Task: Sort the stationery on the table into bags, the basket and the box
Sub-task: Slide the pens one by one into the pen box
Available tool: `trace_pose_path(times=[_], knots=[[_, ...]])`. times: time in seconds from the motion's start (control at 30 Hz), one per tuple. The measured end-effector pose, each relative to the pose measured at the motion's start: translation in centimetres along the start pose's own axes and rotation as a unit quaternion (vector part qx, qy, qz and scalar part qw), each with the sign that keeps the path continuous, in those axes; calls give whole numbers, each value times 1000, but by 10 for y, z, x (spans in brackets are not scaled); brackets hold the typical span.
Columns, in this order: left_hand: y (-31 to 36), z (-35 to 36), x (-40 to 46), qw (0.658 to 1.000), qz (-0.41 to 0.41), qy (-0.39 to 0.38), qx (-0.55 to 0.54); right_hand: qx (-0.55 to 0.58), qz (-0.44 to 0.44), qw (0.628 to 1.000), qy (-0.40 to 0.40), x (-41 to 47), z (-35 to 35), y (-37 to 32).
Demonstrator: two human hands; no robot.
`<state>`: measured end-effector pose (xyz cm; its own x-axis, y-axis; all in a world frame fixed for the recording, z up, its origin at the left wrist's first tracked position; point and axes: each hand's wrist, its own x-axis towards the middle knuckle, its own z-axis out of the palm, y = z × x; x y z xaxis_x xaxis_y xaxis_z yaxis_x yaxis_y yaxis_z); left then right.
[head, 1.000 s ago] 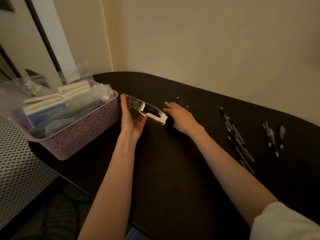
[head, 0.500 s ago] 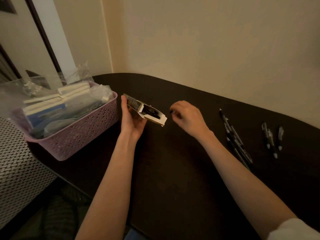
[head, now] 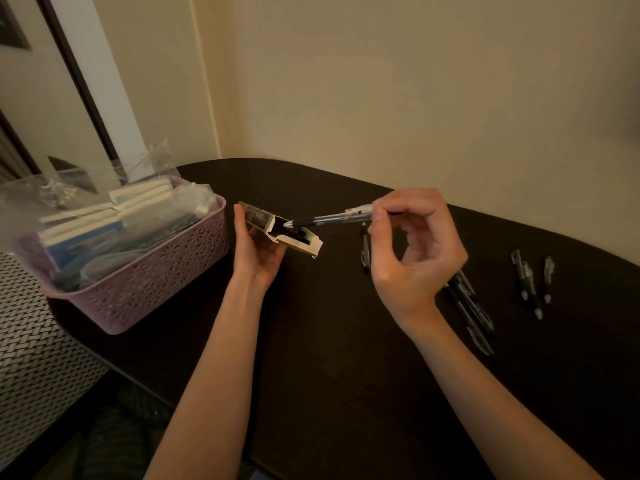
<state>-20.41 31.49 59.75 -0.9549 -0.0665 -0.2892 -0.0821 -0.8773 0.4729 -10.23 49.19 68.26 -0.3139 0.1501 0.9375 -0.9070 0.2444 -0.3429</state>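
Note:
My left hand (head: pixel 258 252) holds a small open cardboard box (head: pixel 282 232) just above the dark table (head: pixel 329 341); dark pens show inside it. My right hand (head: pixel 414 258) pinches a clear black pen (head: pixel 330 219) between thumb and fingers. The pen's tip points left and sits at the box's open mouth. One more pen (head: pixel 365 251) lies on the table under my right hand. A pink lattice basket (head: pixel 149 282) stands at the left, filled with bagged stationery (head: pixel 104 223).
Several black pens (head: pixel 472 313) lie in a loose pile at the right of my right wrist, and three more pens (head: pixel 531 282) further right. The wall runs close behind the table. A woven-pattern surface (head: pixel 31 368) sits below the basket at the left.
My right hand picked a pen off the table, rose and carried it left to the mouth of the box. My left hand kept hold of the box in about the same place.

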Motion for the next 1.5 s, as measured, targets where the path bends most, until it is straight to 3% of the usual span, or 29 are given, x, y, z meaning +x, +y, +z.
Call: trace_pose_path(times=[0.27,0.5,0.7,0.97,1.2,1.37,1.43,1.5], knots=[[-2,0,2,1000,4,-15,11,-59,-57,995,-51,-10,2,7],[-2,-5,9,997,-14,-65,47,-110,-20,982,-155,-29,9,27],[-3,-8,10,993,-12,-78,84,-83,45,957,-274,-37,14,30],[-10,0,3,990,-14,-82,112,-111,115,964,-215,-34,10,35],[-13,5,-2,987,-46,-97,121,-177,129,934,-282,-35,6,48],[-11,5,-4,997,-28,-18,73,-173,222,945,-164,-21,-7,57],[-11,5,-6,998,-28,-12,63,-235,272,920,-155,-23,-13,68],[-12,7,-7,997,-28,-9,64,-313,325,869,-203,-28,-18,80]])
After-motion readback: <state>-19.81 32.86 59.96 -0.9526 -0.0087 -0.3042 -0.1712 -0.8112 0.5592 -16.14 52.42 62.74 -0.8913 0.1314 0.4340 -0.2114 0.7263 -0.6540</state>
